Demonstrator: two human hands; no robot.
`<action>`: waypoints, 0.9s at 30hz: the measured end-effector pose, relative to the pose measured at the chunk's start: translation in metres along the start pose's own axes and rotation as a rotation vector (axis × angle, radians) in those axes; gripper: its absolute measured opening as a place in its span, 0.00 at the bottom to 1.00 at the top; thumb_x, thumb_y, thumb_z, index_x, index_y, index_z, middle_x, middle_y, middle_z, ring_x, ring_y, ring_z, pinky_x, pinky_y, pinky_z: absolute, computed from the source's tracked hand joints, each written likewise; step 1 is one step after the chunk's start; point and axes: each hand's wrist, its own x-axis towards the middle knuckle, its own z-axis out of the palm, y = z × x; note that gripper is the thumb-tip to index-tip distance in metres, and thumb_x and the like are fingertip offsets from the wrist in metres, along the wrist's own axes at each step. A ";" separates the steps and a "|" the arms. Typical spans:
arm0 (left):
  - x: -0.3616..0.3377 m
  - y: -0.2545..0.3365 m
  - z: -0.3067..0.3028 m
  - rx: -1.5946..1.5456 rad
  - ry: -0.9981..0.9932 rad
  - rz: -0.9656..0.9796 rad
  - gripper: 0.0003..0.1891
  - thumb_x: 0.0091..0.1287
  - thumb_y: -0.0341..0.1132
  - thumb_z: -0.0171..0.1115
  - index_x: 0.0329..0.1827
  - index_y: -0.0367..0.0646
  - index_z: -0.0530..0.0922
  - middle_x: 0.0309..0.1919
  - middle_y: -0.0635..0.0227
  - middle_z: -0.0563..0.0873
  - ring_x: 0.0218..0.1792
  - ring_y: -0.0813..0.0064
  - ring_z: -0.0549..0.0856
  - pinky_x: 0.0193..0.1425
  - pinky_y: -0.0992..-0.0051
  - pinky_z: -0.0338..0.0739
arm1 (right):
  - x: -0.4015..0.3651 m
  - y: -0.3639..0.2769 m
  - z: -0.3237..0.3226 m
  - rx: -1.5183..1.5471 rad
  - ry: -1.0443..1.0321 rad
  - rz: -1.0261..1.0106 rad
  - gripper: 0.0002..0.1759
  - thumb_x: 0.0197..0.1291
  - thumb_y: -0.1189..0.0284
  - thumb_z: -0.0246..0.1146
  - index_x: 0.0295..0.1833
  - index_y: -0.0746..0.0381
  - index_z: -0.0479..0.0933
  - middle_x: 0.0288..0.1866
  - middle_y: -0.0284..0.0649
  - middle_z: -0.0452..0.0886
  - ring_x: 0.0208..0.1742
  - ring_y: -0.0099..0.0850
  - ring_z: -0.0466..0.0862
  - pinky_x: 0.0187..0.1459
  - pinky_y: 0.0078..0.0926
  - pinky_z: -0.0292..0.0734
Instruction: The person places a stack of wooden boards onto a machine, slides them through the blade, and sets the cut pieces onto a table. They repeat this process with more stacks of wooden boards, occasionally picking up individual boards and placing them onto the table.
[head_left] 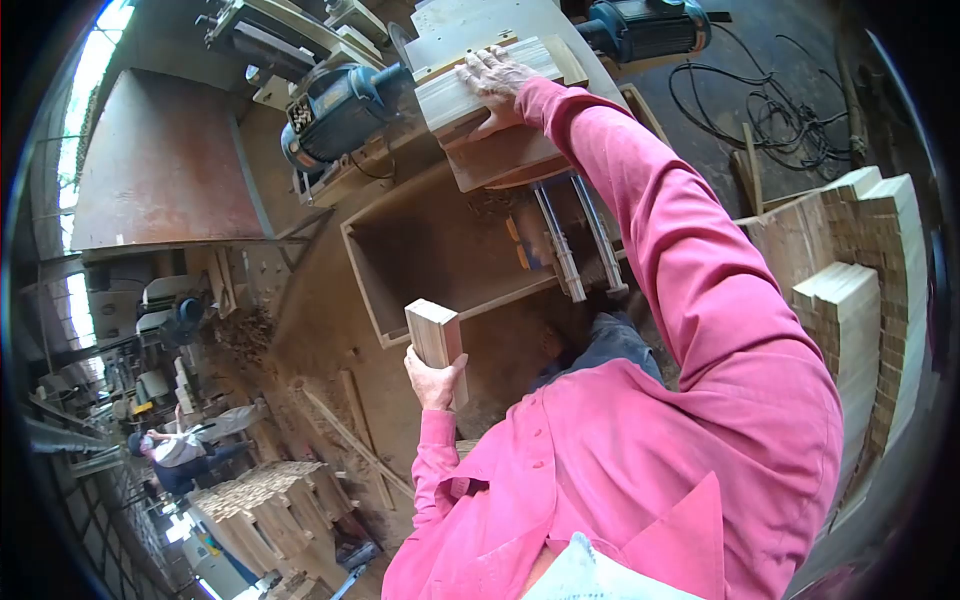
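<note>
My left hand point(436, 380) is closed around a short stack of wooden blocks point(434, 330), held upright in front of my body with the pale end grain facing up. Stretched far forward, my right hand point(497, 88) spans another row of pale wooden blocks point(450, 103) on the machine table point(480, 20). Its fingers lie across their top and the thumb rests at the near side. Beneath that table sits an open wooden box point(385, 325), with two metal rails point(557, 240) running over its right part.
Blue motors point(345, 115) point(650, 28) flank the machine table. Black cable point(770, 110) lies coiled at right, above stacked wood blocks point(845, 300). Another wood stack point(270, 500) stands lower left, near a person point(180, 450). Loose sticks point(350, 440) lie on the dusty floor.
</note>
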 end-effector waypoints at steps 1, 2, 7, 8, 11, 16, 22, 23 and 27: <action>-0.011 -0.009 -0.003 -0.022 -0.020 -0.019 0.62 0.40 0.50 0.90 0.78 0.33 0.65 0.67 0.47 0.76 0.70 0.48 0.78 0.74 0.54 0.75 | -0.011 -0.008 -0.001 -0.016 -0.007 0.005 0.73 0.50 0.25 0.70 0.86 0.68 0.57 0.87 0.62 0.59 0.89 0.57 0.57 0.88 0.54 0.47; -0.021 -0.025 -0.002 -0.031 0.023 -0.012 0.62 0.41 0.50 0.90 0.78 0.33 0.65 0.68 0.46 0.75 0.70 0.48 0.77 0.75 0.54 0.74 | -0.022 -0.014 -0.003 -0.026 -0.014 0.006 0.73 0.50 0.24 0.69 0.86 0.68 0.57 0.87 0.62 0.58 0.89 0.57 0.56 0.87 0.54 0.47; -0.056 -0.061 -0.017 -0.068 0.030 -0.024 0.63 0.40 0.52 0.91 0.78 0.31 0.65 0.68 0.45 0.75 0.71 0.47 0.76 0.76 0.53 0.73 | -0.073 -0.041 -0.006 -0.005 0.071 -0.044 0.71 0.51 0.28 0.71 0.84 0.72 0.59 0.84 0.66 0.62 0.86 0.60 0.61 0.86 0.55 0.51; -0.060 -0.065 -0.019 -0.060 0.056 -0.020 0.64 0.40 0.52 0.91 0.78 0.31 0.65 0.68 0.45 0.75 0.71 0.47 0.76 0.76 0.54 0.73 | -0.078 -0.039 -0.009 -0.006 0.071 -0.034 0.71 0.51 0.28 0.71 0.84 0.72 0.59 0.84 0.66 0.62 0.86 0.60 0.61 0.86 0.55 0.51; -0.063 -0.074 -0.022 -0.114 0.093 0.059 0.60 0.40 0.46 0.93 0.76 0.30 0.68 0.68 0.47 0.76 0.70 0.48 0.77 0.76 0.55 0.72 | -0.093 -0.022 -0.027 0.107 -0.033 -0.201 0.70 0.48 0.27 0.73 0.83 0.69 0.64 0.81 0.58 0.70 0.82 0.56 0.70 0.83 0.52 0.61; -0.051 -0.072 -0.018 -0.306 -0.004 0.115 0.52 0.43 0.38 0.93 0.72 0.30 0.72 0.63 0.51 0.80 0.63 0.58 0.81 0.73 0.57 0.76 | -0.125 -0.014 -0.018 0.283 0.263 -0.272 0.64 0.41 0.31 0.79 0.74 0.69 0.75 0.68 0.59 0.81 0.73 0.55 0.79 0.76 0.51 0.72; -0.066 0.001 -0.015 -0.326 -0.051 0.021 0.57 0.53 0.39 0.90 0.82 0.29 0.61 0.72 0.46 0.75 0.70 0.53 0.78 0.79 0.56 0.73 | -0.259 0.024 -0.106 0.450 0.663 0.287 0.56 0.34 0.39 0.84 0.61 0.69 0.75 0.51 0.54 0.83 0.50 0.56 0.86 0.58 0.53 0.80; -0.066 0.008 -0.010 -0.323 -0.062 0.028 0.57 0.53 0.39 0.90 0.82 0.29 0.61 0.72 0.46 0.75 0.70 0.53 0.78 0.79 0.56 0.73 | -0.285 0.043 -0.097 0.389 0.842 0.375 0.57 0.32 0.40 0.85 0.61 0.69 0.75 0.50 0.54 0.83 0.50 0.56 0.85 0.58 0.51 0.80; -0.052 0.025 -0.004 -0.341 -0.019 0.075 0.59 0.52 0.41 0.91 0.82 0.29 0.60 0.74 0.46 0.73 0.71 0.53 0.77 0.79 0.55 0.73 | -0.421 0.118 -0.047 0.271 0.827 1.033 0.55 0.45 0.36 0.80 0.66 0.69 0.73 0.57 0.55 0.83 0.60 0.53 0.84 0.64 0.50 0.78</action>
